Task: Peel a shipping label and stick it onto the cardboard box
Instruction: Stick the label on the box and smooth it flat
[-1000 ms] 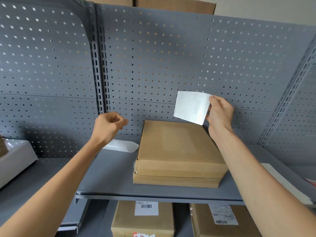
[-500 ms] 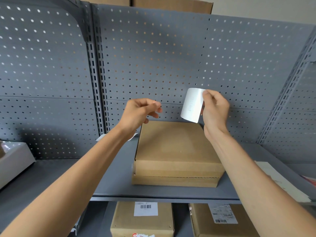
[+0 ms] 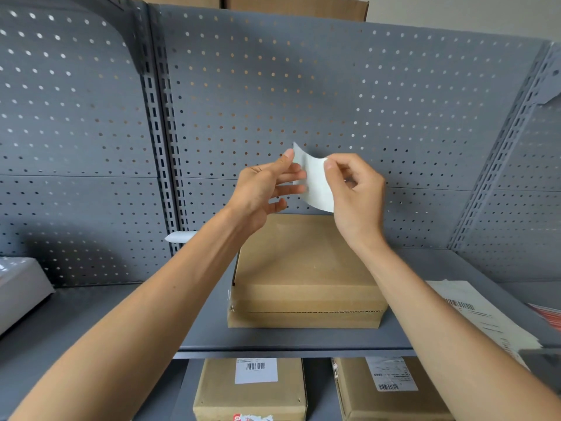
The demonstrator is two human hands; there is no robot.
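Observation:
A white shipping label [image 3: 315,183], curled and seen from its blank side, hangs in the air between both hands above the box. My right hand [image 3: 356,196] pinches its right edge with thumb and fingers. My left hand [image 3: 264,189] grips its upper left corner, thumb near the top. Below them a plain brown cardboard box [image 3: 303,268] lies flat on the grey metal shelf [image 3: 291,341], its top bare.
A grey pegboard wall [image 3: 273,101] stands behind. A white backing sheet [image 3: 180,237] lies left of the box. A sheet of printed labels [image 3: 482,320] lies at the right, a white device [image 3: 21,287] at the left. Two labelled boxes [image 3: 252,390] sit on the shelf below.
My left hand has come in from the left and taken hold of the label's left corner. My right hand turned the label, which now curls between both hands.

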